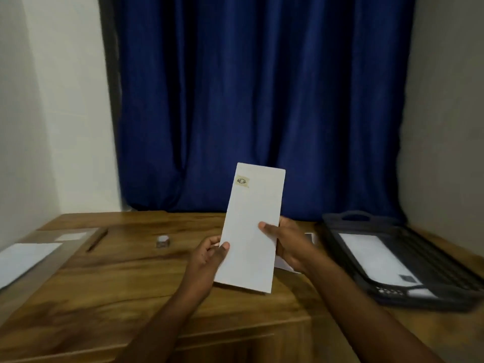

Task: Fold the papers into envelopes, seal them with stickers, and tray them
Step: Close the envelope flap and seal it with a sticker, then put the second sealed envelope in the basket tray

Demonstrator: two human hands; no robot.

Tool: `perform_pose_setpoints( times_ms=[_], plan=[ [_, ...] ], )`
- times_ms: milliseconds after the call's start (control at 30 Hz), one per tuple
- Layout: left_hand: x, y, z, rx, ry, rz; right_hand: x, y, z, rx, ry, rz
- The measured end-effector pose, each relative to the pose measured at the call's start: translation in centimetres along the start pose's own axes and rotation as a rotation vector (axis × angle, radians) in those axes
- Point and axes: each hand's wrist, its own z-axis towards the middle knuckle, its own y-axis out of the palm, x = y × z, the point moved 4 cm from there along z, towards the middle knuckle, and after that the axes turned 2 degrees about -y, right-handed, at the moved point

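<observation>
White paper folded into an envelope (pixel 252 226) stands up tall above the wooden table (pixel 125 279). Both hands hold it. The left hand (pixel 207 260) pinches its left edge, thumb in front. The right hand (pixel 284 244) grips its right edge. A small sticker (pixel 242 181) sits far above both grips, near the top. Off to the right of the right hand, a dark tray (pixel 442 260) holds another envelope (pixel 377 256).

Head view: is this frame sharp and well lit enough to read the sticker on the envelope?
Head view: dim, soft overall; the sticker on the held envelope is a blur, unreadable; the tray and the papers at the edges smear, and wide-angle bending curves the table.
</observation>
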Motion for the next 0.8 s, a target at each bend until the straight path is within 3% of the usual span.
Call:
perform_pose_setpoints(
  times_ms=[100, 300, 433, 600, 800],
  plan=[
    [-1.1, 3.2, 0.6, -0.114, 0.002, 0.058, -2.9, -7.8, -1.1, 0.156, -0.032, -0.104],
    [-4.1, 5.5, 1.0, -0.289, 0.140, 0.524, -6.8, -23.3, -3.2, 0.517, -0.014, -0.142],
    [-4.6, 5.5, 1.0, -0.307, 0.217, 0.708, -6.9, -30.4, -4.5, 0.674, 0.121, -0.439],
    [-4.6, 6.4, 0.6, -0.327, 0.311, 0.917, -4.8, -32.5, -4.0, 0.675, 0.434, -0.727],
    [-4.4, 6.4, 0.5, -0.334, 0.320, 0.959, -3.0, -32.3, -3.0, 0.624, 0.443, -0.888]
  ],
)
